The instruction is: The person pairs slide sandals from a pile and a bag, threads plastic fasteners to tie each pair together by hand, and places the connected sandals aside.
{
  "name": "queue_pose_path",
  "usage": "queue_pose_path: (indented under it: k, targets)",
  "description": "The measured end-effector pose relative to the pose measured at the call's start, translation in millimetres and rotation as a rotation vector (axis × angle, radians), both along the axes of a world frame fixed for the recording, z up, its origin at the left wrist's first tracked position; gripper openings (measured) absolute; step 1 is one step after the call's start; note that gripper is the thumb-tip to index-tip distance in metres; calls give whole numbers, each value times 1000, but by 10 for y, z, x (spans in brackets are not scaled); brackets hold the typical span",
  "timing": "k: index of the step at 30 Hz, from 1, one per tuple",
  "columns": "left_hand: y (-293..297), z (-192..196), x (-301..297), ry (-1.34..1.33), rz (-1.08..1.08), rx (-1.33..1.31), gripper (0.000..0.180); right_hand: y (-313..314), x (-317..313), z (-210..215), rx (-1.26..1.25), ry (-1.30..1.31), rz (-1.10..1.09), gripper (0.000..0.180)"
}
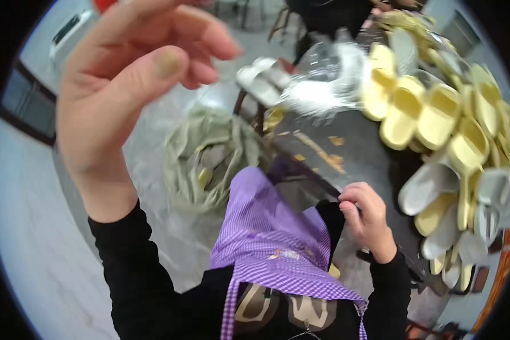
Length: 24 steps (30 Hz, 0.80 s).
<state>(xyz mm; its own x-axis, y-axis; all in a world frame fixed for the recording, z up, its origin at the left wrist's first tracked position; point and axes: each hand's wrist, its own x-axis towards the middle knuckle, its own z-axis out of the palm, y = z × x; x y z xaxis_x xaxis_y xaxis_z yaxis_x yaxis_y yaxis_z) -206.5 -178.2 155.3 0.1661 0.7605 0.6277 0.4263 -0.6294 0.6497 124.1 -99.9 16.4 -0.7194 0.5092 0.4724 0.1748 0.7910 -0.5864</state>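
My left hand (124, 85) is raised close to the camera at the upper left. Its fingers are loosely bent with the thumb apart, and nothing shows between them. My right hand (367, 218) is at the near edge of the dark table (360, 136), fingers curled together; what they hold, if anything, is hidden. Thin yellow scraps (323, 153) lie on the tabletop beyond it. Yellow slippers (402, 113) and grey slippers (428, 187) are heaped along the table's right side. Clear plastic bags (326, 79) with white things inside sit at the far end.
A greenish sack (209, 158), its mouth gathered open, stands on the floor left of the table. White slippers (260, 82) rest beyond it. A purple checked apron (272, 238) covers my lap. A dark-clothed person (337, 17) is at the far side, near a stool (280, 22).
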Motion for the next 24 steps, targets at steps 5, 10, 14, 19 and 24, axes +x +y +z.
queue_pose_path:
  k: [5,10,14,19,24]
  targets:
    - [-449,-1769,-1361,-431,458,-446,42,172,-614,-100,80,-340,141,30]
    - [-778,-4104,-1979,-424,706,-969,39,327,-1285,-131,216,-637,217,47]
    - [-771,-5987,-1753,-305,732,-1263,33,507,-1480,-341,330,-809,198,50]
    - [-60,-7243,-1546,-30,792,-1141,26,557,-1441,-459,355,-894,198,36]
    - [149,-8129,-2084,170,923,-1380,21,707,-1433,-309,313,-935,251,16]
